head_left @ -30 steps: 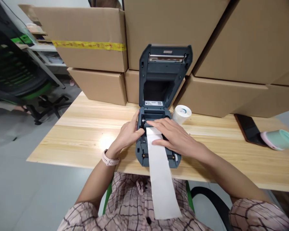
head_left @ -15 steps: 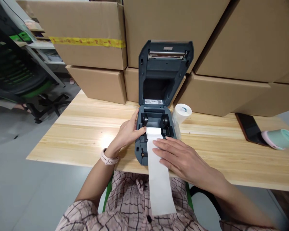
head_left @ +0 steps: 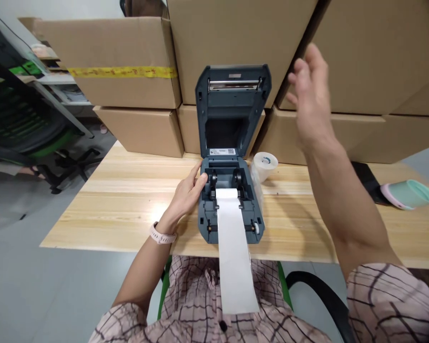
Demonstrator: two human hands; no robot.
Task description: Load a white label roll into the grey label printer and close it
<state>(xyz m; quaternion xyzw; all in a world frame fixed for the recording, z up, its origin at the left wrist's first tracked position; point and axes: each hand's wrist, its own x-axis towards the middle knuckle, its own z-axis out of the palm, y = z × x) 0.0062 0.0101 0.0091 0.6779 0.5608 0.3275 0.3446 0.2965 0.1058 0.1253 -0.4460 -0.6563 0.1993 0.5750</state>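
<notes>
Label printer (head_left: 222, 163) stands near the front edge of the tabletop (head_left: 125, 190), lid (head_left: 223, 109) raised and tilted back. Small paper roll (head_left: 226, 193) sits in the base; from it a white paper strip (head_left: 234, 257) runs forward over the printer's front and hangs before the checked shirt (head_left: 186, 324). Hands: the left hand (head_left: 186, 193) is open, laid against the printer's left side with the thumb at the rim; a pink wristband (head_left: 162, 234) is worn on that arm. The right hand (head_left: 312, 95) is raised well apart from the printer, empty, somewhat blurred, fingers loosely bent. White roll (head_left: 266, 164) stands just right of the printer, clear plastic (head_left: 256, 188) between the two. Further right, a dark phone (head_left: 368, 178) lies beside a mint-and-pink cylinder (head_left: 411, 193). Cardboard boxes (head_left: 236, 28) are stacked behind, one banded with yellow tape (head_left: 123, 72). Dark office chair (head_left: 25, 109) at far left, blurred.
</notes>
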